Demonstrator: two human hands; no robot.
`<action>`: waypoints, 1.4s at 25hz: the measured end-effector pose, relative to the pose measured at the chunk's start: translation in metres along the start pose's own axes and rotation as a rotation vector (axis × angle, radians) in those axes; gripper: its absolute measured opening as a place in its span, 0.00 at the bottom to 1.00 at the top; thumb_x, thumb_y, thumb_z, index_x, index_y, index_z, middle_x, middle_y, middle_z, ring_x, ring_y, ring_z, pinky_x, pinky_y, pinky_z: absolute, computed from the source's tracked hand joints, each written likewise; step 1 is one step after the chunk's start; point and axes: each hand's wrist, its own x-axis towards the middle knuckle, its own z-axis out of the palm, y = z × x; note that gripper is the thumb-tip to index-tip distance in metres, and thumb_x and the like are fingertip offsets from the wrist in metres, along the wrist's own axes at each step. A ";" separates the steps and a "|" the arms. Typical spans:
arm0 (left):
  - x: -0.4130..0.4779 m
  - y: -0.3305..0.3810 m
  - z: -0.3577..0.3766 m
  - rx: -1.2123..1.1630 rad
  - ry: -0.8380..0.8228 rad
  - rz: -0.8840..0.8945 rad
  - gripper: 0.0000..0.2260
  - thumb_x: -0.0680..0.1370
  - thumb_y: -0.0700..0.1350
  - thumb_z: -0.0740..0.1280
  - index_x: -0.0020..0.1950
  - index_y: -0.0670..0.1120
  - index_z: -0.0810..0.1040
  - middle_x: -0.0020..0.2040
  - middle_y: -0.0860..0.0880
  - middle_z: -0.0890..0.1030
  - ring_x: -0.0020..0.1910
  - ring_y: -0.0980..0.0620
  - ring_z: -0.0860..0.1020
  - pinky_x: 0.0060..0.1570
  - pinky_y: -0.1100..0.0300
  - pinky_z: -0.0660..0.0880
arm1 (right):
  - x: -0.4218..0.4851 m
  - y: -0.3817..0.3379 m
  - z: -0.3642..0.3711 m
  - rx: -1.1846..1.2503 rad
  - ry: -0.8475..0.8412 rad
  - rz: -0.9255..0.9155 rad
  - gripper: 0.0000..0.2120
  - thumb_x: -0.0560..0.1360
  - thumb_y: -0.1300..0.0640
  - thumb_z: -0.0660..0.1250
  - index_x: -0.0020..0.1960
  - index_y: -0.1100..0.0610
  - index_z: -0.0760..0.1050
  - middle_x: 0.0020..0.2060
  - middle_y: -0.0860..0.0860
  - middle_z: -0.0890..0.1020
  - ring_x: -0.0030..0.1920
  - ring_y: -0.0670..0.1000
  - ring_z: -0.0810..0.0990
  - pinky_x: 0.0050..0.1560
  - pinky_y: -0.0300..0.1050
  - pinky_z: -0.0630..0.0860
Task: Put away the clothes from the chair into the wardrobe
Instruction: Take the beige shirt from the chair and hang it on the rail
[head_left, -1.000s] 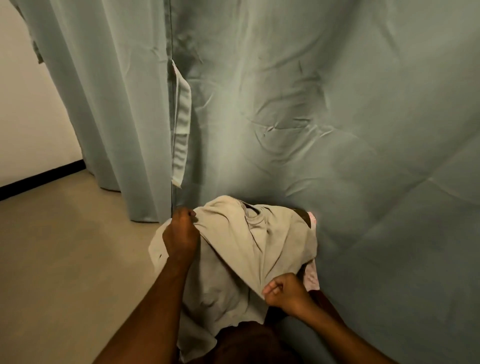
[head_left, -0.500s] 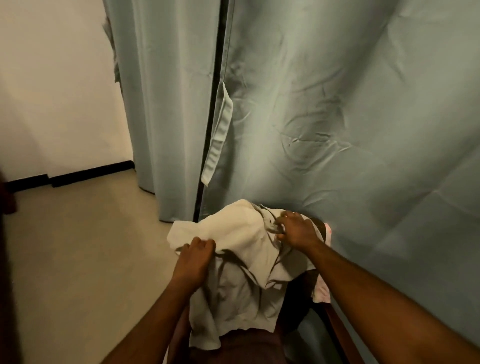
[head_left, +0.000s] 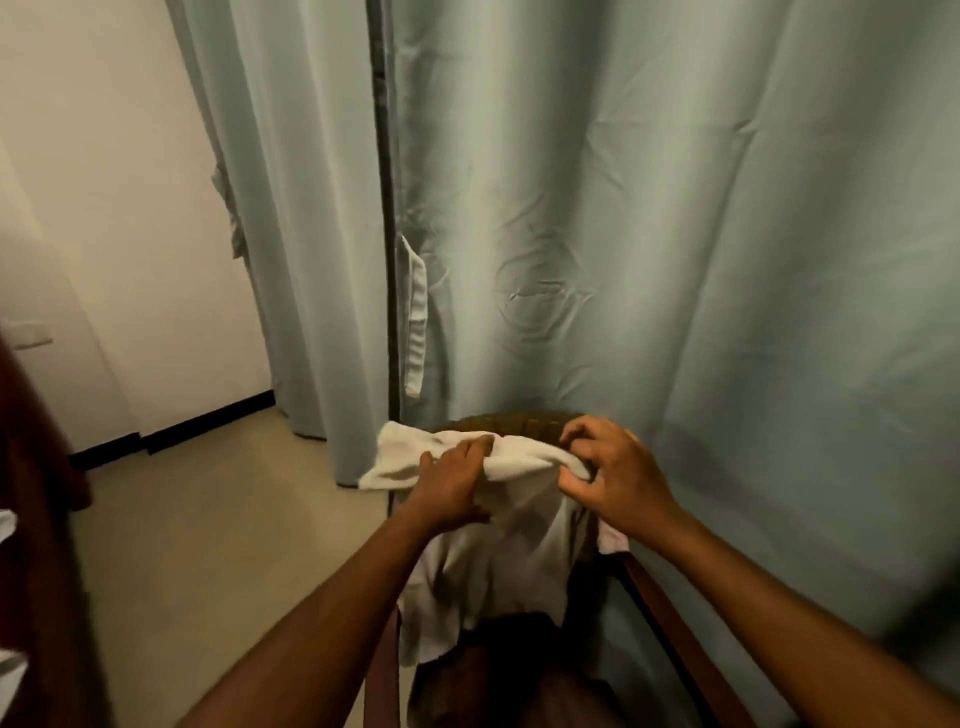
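A cream garment hangs draped over the top of a dark wooden chair's backrest, low in the middle of the view. My left hand grips the garment's upper edge on the left. My right hand pinches the same bunched edge on the right, fingers curled over the cloth. A bit of pink cloth peeks out under my right wrist. The chair's seat and right arm show dark below. No wardrobe is in sight.
Pale grey-green curtains hang right behind the chair, split by a dark gap, with a tie-back strap. A cream wall with black skirting stands at the left over beige floor. A dark blurred shape fills the left edge.
The view has tilted upward and shifted left. My right hand has risen from the garment's lower part to its top edge, and both hands have gathered the cloth at the backrest.
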 end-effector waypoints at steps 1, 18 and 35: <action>0.003 0.015 0.002 -0.013 -0.056 0.035 0.30 0.70 0.54 0.71 0.69 0.48 0.67 0.67 0.46 0.73 0.66 0.44 0.70 0.60 0.45 0.67 | -0.016 0.001 -0.023 0.070 0.036 0.078 0.07 0.68 0.52 0.69 0.38 0.55 0.80 0.47 0.46 0.79 0.47 0.47 0.79 0.47 0.42 0.73; 0.022 0.379 0.029 -0.563 -0.520 1.209 0.16 0.75 0.66 0.56 0.41 0.54 0.63 0.37 0.54 0.69 0.35 0.59 0.70 0.38 0.59 0.70 | -0.376 -0.033 -0.275 -0.048 0.470 1.231 0.17 0.60 0.49 0.82 0.36 0.56 0.76 0.30 0.45 0.76 0.32 0.43 0.74 0.33 0.36 0.69; -0.216 0.757 0.056 -0.389 -0.496 2.021 0.22 0.71 0.70 0.60 0.49 0.54 0.64 0.35 0.51 0.76 0.33 0.54 0.75 0.35 0.56 0.74 | -0.621 -0.271 -0.423 -0.893 1.224 1.537 0.26 0.75 0.68 0.68 0.62 0.40 0.77 0.41 0.42 0.83 0.45 0.37 0.80 0.47 0.28 0.75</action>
